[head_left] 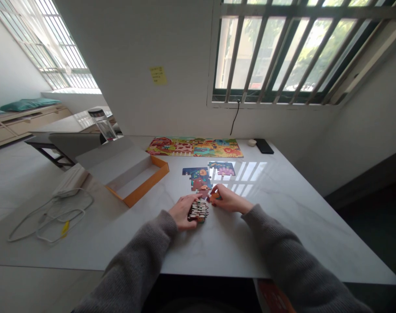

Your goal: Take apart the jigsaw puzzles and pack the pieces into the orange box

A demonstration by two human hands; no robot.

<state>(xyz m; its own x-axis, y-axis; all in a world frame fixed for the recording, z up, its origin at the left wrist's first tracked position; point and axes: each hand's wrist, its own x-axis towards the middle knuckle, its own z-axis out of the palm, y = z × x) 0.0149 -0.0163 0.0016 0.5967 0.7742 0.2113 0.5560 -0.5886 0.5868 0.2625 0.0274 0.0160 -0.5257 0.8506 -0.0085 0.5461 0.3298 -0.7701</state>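
Note:
My left hand (pixel 183 211) curls around the side of a stack of jigsaw pieces (pixel 198 210) standing on edge on the white marble table (pixel 282 226). My right hand (pixel 227 198) pinches a small orange jigsaw piece (pixel 214 196) between its fingertips, just to the right of the stack. Directly ahead of my hands lies a joined section of colourful jigsaw pieces (pixel 198 178). A second joined section (pixel 221 168) sits to its right. Farther back lies a long farm-themed picture puzzle (pixel 194 147).
An open orange-edged box tray (pixel 137 180) sits at the table's left side, with a tangled white cable (pixel 64 213) beyond it. A black phone (pixel 264 146) and small white dish (pixel 251 142) lie at the back edge. Window light reflects on the tabletop.

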